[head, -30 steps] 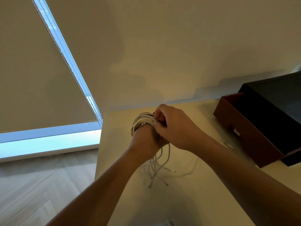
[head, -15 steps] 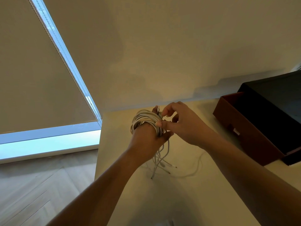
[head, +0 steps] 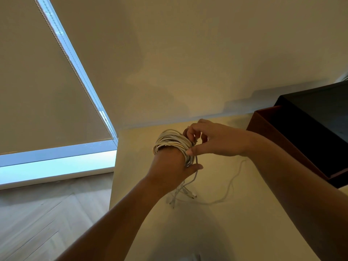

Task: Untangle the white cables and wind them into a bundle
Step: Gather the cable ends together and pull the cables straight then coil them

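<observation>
The white cables [head: 171, 141] are wound in a thick coil around my left hand [head: 169, 166], which is raised above the cream table [head: 244, 223]; its thumb lies against the strands and its fingers are hidden. My right hand [head: 216, 140] reaches in from the right, its curled fingers pinching a strand at the coil's right side. Several loose cable ends [head: 180, 194] hang from the coil down to the table. One thin strand [head: 231, 179] trails across the table to the right.
A brown open box [head: 273, 138] with a black lid or box [head: 320, 110] behind it stands at the right. The table's left edge drops to a wooden floor [head: 37, 213]. A wall stands behind, and a window with a drawn blind [head: 56, 162] at the left.
My right hand has lifted off the back of my left hand and moved a little right, now pinching a strand at the coil's side. The hanging ends have shifted slightly.
</observation>
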### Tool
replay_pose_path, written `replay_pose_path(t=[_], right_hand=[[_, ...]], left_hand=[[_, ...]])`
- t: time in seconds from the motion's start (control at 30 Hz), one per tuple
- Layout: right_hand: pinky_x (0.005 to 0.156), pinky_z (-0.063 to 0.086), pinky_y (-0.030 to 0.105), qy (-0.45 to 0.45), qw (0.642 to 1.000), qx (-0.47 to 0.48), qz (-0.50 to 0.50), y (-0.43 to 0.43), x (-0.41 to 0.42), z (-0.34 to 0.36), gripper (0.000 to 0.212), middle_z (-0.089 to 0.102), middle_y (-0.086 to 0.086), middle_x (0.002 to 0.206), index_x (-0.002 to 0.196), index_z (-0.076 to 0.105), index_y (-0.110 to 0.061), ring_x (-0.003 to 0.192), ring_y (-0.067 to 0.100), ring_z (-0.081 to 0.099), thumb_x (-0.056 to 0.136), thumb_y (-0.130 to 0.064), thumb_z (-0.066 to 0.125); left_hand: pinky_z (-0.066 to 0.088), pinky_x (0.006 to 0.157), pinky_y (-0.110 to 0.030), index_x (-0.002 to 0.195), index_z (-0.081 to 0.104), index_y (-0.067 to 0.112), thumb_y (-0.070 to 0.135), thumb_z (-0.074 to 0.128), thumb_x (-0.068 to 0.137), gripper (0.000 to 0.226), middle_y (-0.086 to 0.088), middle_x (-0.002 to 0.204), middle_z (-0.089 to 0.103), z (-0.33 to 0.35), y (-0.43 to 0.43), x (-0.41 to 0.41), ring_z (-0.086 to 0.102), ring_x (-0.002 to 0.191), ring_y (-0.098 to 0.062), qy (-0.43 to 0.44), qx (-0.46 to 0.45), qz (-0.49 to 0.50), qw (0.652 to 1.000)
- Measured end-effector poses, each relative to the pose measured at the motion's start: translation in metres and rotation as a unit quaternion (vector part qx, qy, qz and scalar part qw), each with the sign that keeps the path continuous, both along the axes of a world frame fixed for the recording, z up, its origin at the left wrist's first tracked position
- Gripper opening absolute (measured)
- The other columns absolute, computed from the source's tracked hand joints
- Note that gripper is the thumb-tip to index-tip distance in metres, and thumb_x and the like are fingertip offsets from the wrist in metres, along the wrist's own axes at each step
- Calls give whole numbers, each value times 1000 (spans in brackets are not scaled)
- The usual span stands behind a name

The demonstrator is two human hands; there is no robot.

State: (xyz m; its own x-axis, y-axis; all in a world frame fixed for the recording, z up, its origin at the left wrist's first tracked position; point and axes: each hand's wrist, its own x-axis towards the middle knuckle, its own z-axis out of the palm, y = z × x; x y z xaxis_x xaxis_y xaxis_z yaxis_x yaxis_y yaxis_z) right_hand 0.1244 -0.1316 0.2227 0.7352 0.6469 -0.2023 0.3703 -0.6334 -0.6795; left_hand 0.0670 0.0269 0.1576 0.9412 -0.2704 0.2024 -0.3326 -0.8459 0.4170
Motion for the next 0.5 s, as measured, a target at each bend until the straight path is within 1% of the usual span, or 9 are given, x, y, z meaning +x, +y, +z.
replay_pose_path(t=[0.07,0.13,0.23,0.3,0.37,0.4,0.43,0.47,0.5], right_hand=[[73,40,19,18,1000,-7,8,-2,1,1,25,46,-3,105,95,56,-19,91,12,49,82,-36,70],[76,42,25,27,1000,-8,14,-3,0,1,23,46,1,105,93,56,-17,92,19,48,83,-33,70],[73,41,25,29,1000,9,0,-2,-4,-1,19,47,0,99,81,52,-17,85,13,45,85,-28,67],[69,37,21,7,1000,15,-24,1,-7,-4,22,45,-4,93,74,48,-19,80,8,44,86,-26,65],[68,37,15,-41,998,28,-45,3,-11,-9,20,44,-5,93,76,49,-17,80,4,44,88,-25,63],[69,39,13,-64,995,45,-55,4,-14,-13,19,44,-4,94,78,50,-16,81,5,46,89,-24,62],[71,41,13,-83,992,65,-64,4,-17,-17,17,44,-3,94,79,50,-16,83,8,47,90,-22,62],[72,44,15,-94,989,83,-73,4,-19,-22,17,44,0,95,80,50,-15,84,12,49,90,-21,62],[73,46,18,-97,987,100,-82,3,-22,-27,16,45,1,95,81,50,-14,85,16,51,91,-19,61]], left_hand=[[29,80,-15,120,59,14,57,63,82,57,4,110,58,-1,-1,0,51,103,-11,-2,5,-18,1000],[32,81,-18,116,62,17,62,62,79,58,7,106,57,-2,-2,0,50,99,-9,3,11,-38,999],[42,79,-24,103,67,21,69,55,78,56,10,98,60,-2,-2,0,53,91,-9,-7,8,-51,999],[47,79,-26,104,67,22,67,55,80,52,9,98,62,-1,-1,1,56,91,-9,18,-34,-49,998],[47,85,-24,110,65,23,60,60,82,47,10,105,62,-1,-1,3,57,103,-12,28,-76,-44,996],[43,94,-23,117,63,25,54,63,84,44,12,117,61,-1,-1,5,52,119,-11,34,-94,-45,994],[33,106,-20,123,60,31,46,65,86,41,21,131,52,2,-1,5,36,135,-2,44,-116,-55,991],[18,112,-12,123,55,39,37,66,88,37,32,134,39,6,2,6,14,138,15,65,-140,-72,985],[5,111,-5,117,51,47,30,66,89,36,38,130,32,11,4,5,1,129,30,93,-168,-91,977]])
